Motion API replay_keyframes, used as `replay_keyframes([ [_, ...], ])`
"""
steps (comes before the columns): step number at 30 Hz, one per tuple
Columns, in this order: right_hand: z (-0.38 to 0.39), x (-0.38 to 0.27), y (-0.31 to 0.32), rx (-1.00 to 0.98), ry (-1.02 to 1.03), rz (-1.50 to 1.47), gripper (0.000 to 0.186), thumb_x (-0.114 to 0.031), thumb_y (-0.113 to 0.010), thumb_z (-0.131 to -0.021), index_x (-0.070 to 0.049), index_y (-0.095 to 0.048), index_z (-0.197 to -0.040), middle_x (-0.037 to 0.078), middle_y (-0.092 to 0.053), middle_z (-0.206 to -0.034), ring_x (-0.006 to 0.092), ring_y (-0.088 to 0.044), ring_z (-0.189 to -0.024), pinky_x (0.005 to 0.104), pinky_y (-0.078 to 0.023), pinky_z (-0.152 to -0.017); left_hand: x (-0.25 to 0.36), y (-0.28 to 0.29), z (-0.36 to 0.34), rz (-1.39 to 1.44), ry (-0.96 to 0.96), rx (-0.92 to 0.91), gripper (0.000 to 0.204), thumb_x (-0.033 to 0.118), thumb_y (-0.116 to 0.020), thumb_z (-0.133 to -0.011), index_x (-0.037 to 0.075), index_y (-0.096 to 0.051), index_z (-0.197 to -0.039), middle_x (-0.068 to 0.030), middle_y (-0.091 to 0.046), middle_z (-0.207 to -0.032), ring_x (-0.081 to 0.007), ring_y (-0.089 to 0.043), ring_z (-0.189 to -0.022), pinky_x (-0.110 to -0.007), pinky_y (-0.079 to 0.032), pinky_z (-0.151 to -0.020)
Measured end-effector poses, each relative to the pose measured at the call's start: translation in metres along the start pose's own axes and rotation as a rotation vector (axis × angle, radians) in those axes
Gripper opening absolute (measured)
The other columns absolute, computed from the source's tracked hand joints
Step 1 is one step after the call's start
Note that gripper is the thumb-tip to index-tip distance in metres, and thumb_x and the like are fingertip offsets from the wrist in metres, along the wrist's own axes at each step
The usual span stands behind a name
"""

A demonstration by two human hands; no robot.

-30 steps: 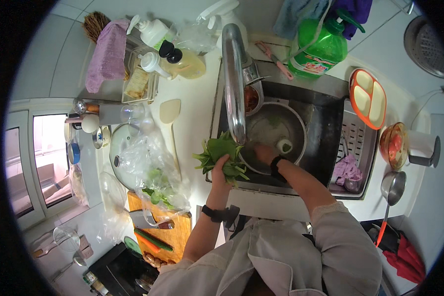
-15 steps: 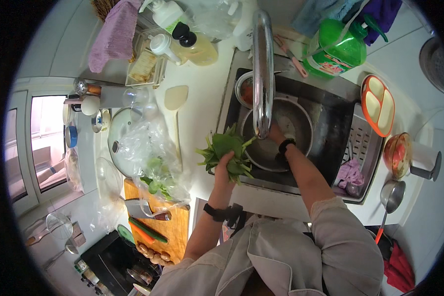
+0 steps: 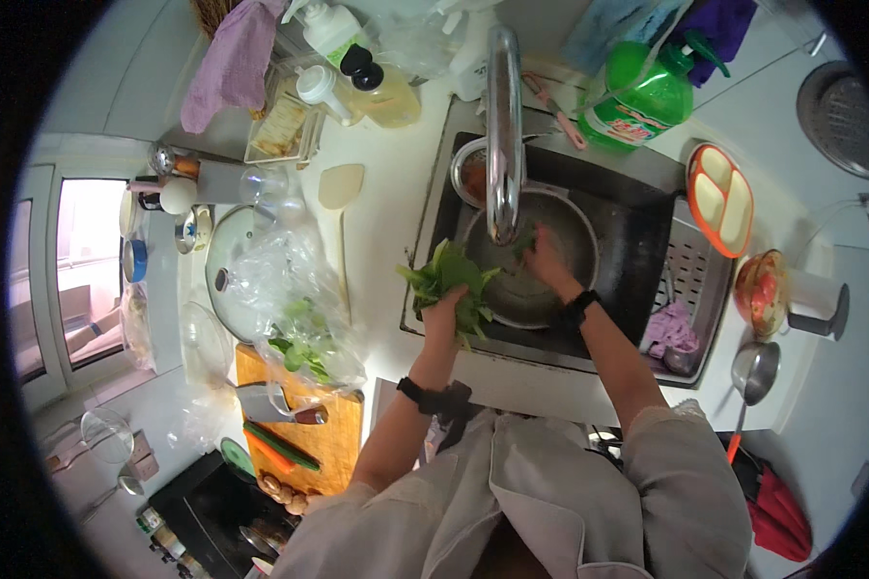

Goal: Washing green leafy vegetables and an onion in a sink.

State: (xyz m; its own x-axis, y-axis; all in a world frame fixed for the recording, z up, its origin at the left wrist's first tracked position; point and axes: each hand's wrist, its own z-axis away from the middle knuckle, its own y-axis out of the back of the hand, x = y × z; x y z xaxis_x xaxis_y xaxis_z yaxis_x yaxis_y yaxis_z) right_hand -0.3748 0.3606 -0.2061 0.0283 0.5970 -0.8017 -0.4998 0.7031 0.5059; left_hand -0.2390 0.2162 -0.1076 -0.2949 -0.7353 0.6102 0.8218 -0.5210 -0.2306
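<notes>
My left hand (image 3: 444,314) is closed around a bunch of leafy greens (image 3: 451,273), held above the sink's near left edge. Broad leaves and stems stick out on both sides of the fist. Inside the black sink (image 3: 637,207) sits a round metal basin (image 3: 594,253) with water in it. My right hand (image 3: 550,265) is low over this basin, its fingers bent around a small green leaf (image 3: 524,239) that looks blurred. Above the basin's far side reaches the chrome faucet (image 3: 504,145), which partly hides the basin.
Left of the sink are a spatula (image 3: 342,193), a clear plastic bag (image 3: 294,280) with greens, and a glass lid (image 3: 224,261). A cleaver (image 3: 266,400), carrot and cucumber lie on a cutting board (image 3: 343,434). A strainer bowl (image 3: 468,174) sits behind the basin. A green pump bottle (image 3: 637,96) stands behind the sink.
My right hand has come out from behind the faucet, with a green leaf now showing at its fingers. The bunch in my left hand has turned slightly. The whole view has shifted a little.
</notes>
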Motion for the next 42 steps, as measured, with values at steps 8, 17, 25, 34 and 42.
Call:
replay_keyframes([
  [8,0.087,-0.103,0.053,0.071,0.424,0.282,0.022,-0.005,-0.05,-0.076,-0.001,-0.043,-0.097,0.017,-0.05,-0.075,0.0309,-0.051,-0.066,0.0388,-0.041,-0.056,-0.02,-0.033,0.021,0.082,-0.05,-0.197,0.033,0.009,-0.062,-0.075,0.0,-0.05,-0.104,-0.0074,-0.055,-0.096,-0.0188,-0.056,-0.082,-0.03,-0.047,-0.065],
  [17,0.122,-0.135,0.067,0.072,0.452,0.179,0.029,-0.004,-0.058,-0.07,-0.003,-0.049,-0.098,0.015,-0.05,-0.097,0.0346,-0.052,-0.082,0.0408,-0.043,-0.071,0.02,-0.044,0.055,-0.107,0.116,-0.492,0.04,0.034,-0.054,-0.082,0.004,-0.05,-0.108,-0.0079,-0.053,-0.103,-0.0209,-0.053,-0.091,-0.034,-0.047,-0.073],
  [25,0.134,-0.128,0.058,-0.1,0.364,-0.118,0.025,-0.008,-0.052,-0.078,-0.005,-0.045,-0.102,0.013,-0.053,-0.099,0.0268,-0.055,-0.089,0.0369,-0.044,-0.074,0.021,-0.031,0.037,0.054,0.256,-0.37,0.02,0.013,-0.061,-0.074,0.003,-0.058,-0.091,-0.0094,-0.057,-0.092,-0.0202,-0.057,-0.084,-0.032,-0.048,-0.064],
  [34,0.031,0.039,0.053,-0.218,0.09,0.195,0.031,-0.009,-0.054,-0.079,-0.006,-0.047,-0.109,0.013,-0.049,-0.105,0.0267,-0.05,-0.096,0.0399,-0.041,-0.08,0.048,-0.006,0.027,0.006,0.091,-0.165,0.016,0.004,-0.056,-0.073,-0.001,-0.053,-0.088,-0.0115,-0.056,-0.085,-0.0237,-0.058,-0.075,-0.035,-0.053,-0.063],
  [42,0.003,0.039,-0.036,-0.508,0.233,0.688,0.054,-0.017,-0.062,-0.074,-0.014,-0.04,-0.124,0.014,-0.04,-0.123,0.0318,-0.04,-0.111,0.0435,-0.038,-0.089,0.036,0.012,0.032,0.06,0.101,-0.114,0.028,-0.001,-0.057,-0.07,-0.001,-0.053,-0.097,-0.0111,-0.057,-0.088,-0.023,-0.058,-0.075,-0.034,-0.051,-0.062],
])
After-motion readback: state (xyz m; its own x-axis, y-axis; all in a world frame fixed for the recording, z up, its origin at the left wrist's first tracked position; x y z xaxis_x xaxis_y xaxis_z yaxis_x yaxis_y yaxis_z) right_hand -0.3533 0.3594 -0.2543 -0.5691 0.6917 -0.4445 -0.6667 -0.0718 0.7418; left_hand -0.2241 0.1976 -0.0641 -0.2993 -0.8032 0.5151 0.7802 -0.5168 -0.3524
